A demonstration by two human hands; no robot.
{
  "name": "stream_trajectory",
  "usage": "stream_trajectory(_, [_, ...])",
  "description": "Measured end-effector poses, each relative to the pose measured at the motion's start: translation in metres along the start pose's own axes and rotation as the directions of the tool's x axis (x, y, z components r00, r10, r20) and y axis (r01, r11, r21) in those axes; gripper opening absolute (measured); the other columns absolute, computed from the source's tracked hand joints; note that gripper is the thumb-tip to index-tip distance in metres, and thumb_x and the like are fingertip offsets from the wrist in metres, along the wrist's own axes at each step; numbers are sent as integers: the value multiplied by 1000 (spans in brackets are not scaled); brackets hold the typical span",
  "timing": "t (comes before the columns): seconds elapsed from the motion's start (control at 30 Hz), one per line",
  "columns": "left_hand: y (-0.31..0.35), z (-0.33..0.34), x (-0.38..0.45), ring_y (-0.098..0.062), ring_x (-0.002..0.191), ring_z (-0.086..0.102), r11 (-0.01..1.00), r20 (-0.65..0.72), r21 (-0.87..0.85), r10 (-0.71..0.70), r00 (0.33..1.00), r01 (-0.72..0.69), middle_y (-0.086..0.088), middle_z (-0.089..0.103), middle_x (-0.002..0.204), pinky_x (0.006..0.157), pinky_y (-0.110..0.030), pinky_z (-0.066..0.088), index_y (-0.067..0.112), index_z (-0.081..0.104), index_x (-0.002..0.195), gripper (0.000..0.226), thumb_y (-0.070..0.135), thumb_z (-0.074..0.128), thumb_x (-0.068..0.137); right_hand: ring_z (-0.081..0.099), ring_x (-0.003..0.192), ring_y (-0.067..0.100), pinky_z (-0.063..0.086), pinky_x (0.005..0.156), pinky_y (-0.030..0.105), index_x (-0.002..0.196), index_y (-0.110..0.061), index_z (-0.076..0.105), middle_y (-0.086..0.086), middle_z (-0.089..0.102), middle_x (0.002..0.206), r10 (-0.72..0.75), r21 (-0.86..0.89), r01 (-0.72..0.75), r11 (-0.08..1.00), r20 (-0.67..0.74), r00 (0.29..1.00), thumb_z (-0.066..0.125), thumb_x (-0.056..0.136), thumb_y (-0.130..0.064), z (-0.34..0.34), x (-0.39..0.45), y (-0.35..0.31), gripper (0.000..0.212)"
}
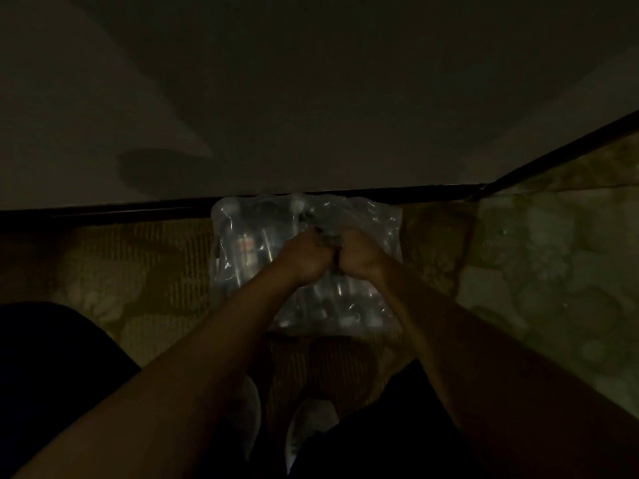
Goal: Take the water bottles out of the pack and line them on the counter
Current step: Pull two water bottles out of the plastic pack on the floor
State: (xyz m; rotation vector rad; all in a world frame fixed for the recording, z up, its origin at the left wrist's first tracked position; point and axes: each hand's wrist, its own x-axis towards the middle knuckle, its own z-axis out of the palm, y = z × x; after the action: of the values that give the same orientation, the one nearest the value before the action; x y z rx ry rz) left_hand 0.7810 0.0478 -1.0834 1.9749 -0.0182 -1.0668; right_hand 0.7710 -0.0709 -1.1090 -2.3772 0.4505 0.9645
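Pretty dark, but your left hand (304, 259) and right hand (358, 255) both have their fingers bunched tight around the pack's (242, 243) plastic wrap, on the carpet (138, 271).

Pack of bottles (304, 261) sits on the floor (138, 271), back edge touching the baseboard (103, 210) of the far wall (311, 98). Left hand (304, 257) and right hand (356, 254) are side by side, touching, on top of the pack near its middle, both gripping the wrap. Two shoes (311, 426) on the floor just in front of the pack. Second wall meets the first at the corner, right of the pack.
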Motion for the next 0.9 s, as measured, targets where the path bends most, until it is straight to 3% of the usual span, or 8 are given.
stream_trajectory(0.17, [-21, 8, 28, -35, 119, 55, 994, -42, 109, -6, 999, 11, -20, 56, 132, 95, -35, 46, 5, 54, 129, 38, 25, 51, 97, 44, 132, 30, 33, 113, 42, 138, -10, 48, 13, 49, 141, -124, -43, 119, 992, -121, 985, 57, 91, -20, 2, 39, 2, 48])
stream_trajectory(0.3, [-22, 11, 46, -33, 122, 54, 984, -129, 174, 66, 989, -43, -17, 55, 134, 99, -35, 43, 7, 56, 130, 38, 19, 56, 93, 56, 119, 27, 43, 105, 44, 129, -18, 57, 9, 59, 131, -148, -157, 130, 979, -108, 983, 52, 79, -44, 0, 62, -5, 56])
stream_trajectory(0.4, [-27, 14, 51, -30, 127, 50, 958, -215, 288, 84, 973, -18, -13, 49, 142, 104, -35, 39, 9, 47, 138, 50, 24, 59, 92, 63, 106, 24, 49, 97, 40, 113, -22, 66, 4, 67, 116, -142, -233, 113, 966, -115, 983, 56, 86, -30, 4, 76, -12, 30])
stream_trajectory(0.47, [-36, 17, 59, -30, 129, 49, 938, -242, 346, 74, 968, 15, -13, 47, 143, 108, -40, 39, 12, 43, 142, 61, 33, 62, 88, 63, 106, 25, 49, 97, 37, 113, -16, 68, 5, 67, 117, -135, -265, 96, 960, -133, 982, 55, 92, -25, 6, 85, -16, 26])
stream_trajectory(0.53, [-43, 19, 64, -28, 124, 54, 921, -272, 385, 54, 961, 57, -10, 53, 137, 104, -42, 45, 16, 47, 138, 57, 40, 60, 88, 62, 108, 26, 48, 96, 37, 115, -12, 66, 6, 65, 118, -141, -288, 85, 954, -182, 973, 53, 94, -23, 8, 87, -16, 28])
stream_trajectory(0.63, [-47, 15, 68, -25, 113, 62, 876, -255, 470, 19, 967, 107, -4, 63, 124, 93, -35, 51, 18, 59, 125, 42, 39, 61, 89, 62, 103, 27, 48, 91, 37, 112, -14, 67, 7, 66, 117, -174, -321, 90, 943, -245, 954, 49, 95, -35, 8, 92, -16, 32])
stream_trajectory(0.73, [-45, 13, 71, -23, 109, 63, 823, -240, 551, -2, 971, 138, -1, 64, 116, 79, -31, 44, 17, 60, 119, 40, 40, 65, 87, 57, 112, 28, 43, 93, 37, 121, -9, 59, 9, 60, 122, -139, -316, 65, 947, -218, 966, 43, 100, -41, 9, 98, -23, 42])
stream_trajectory(0.9, [-51, 18, 87, -23, 102, 64, 842, -272, 518, -4, 962, 150, 0, 66, 112, 83, -33, 51, 20, 60, 116, 38, 46, 61, 88, 61, 102, 26, 48, 85, 38, 110, -14, 63, 5, 64, 112, -184, -369, 62, 927, -307, 934, 49, 95, -44, 21, 102, -19, 36])
